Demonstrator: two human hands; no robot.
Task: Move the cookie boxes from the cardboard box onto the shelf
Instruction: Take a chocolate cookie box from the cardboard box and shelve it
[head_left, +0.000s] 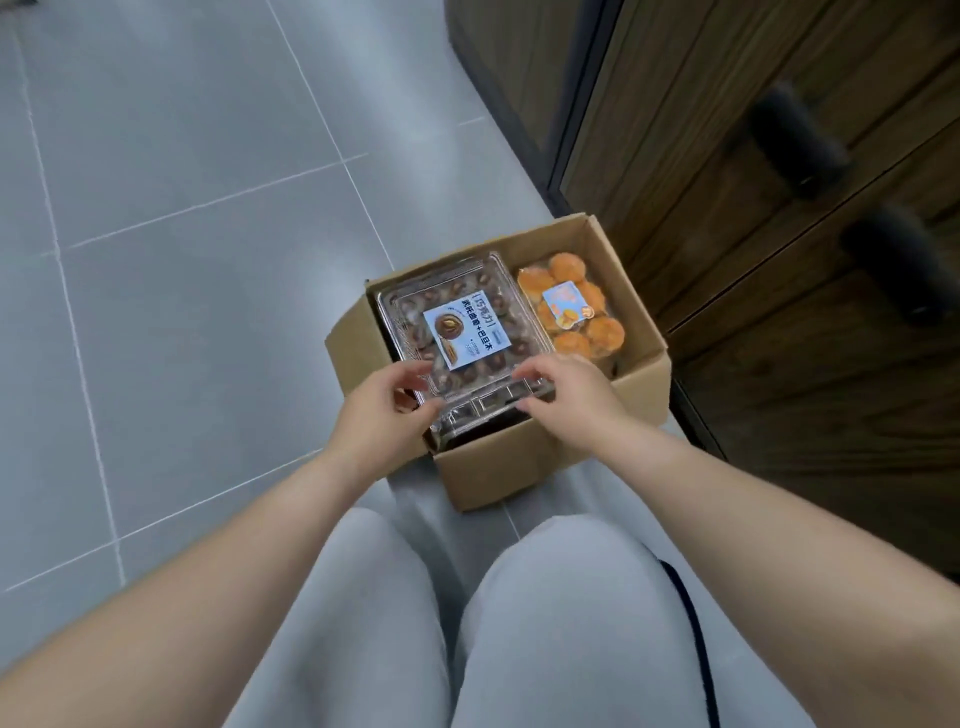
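The left hand (384, 410) and right hand (566, 395) curl their fingers around the near corners of the chocolate cookie box (462, 312). It sits atop the open cardboard box (519, 467), beside the orange cookie box (576, 332).

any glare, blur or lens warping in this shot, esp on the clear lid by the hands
Head view: pale reflections streak the near edge of the clear cookie box between the left hand and right hand, its label readable; head view: the cabinet handles look soft and smeared; head view: wide-angle bowing curves the floor grout lines and swells the forearms.
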